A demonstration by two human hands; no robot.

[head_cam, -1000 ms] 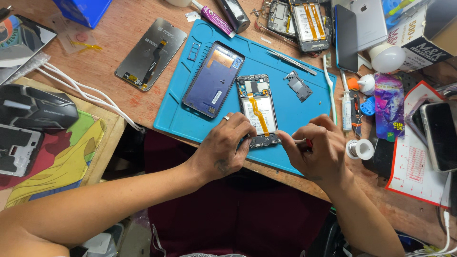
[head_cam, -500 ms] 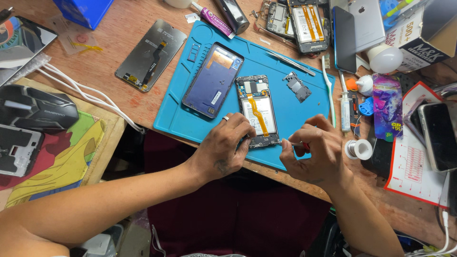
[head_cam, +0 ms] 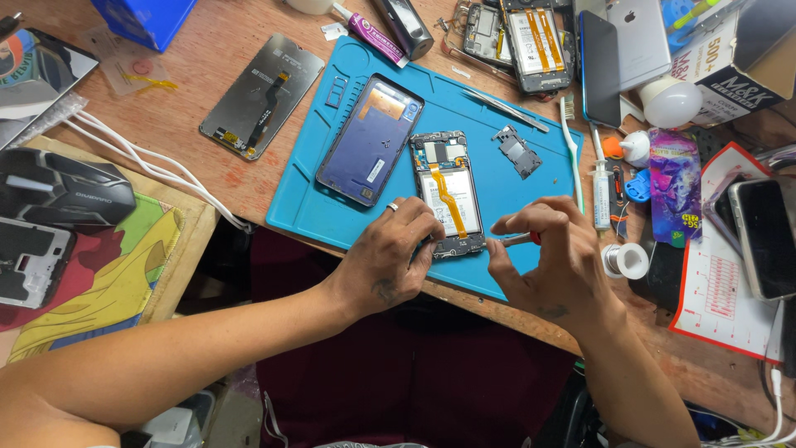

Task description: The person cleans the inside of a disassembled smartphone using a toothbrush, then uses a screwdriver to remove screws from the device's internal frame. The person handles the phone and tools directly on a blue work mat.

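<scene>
Left hand (head_cam: 390,264) steadying opened phone (head_cam: 448,192); right hand (head_cam: 554,259) pinching screwdriver (head_cam: 520,239).

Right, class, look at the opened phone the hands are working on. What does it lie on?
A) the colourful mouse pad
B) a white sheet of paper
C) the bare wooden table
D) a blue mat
D: the opened phone lies on the blue mat, with the left hand steadying its lower end and the right hand bringing a thin tool to it.
</scene>
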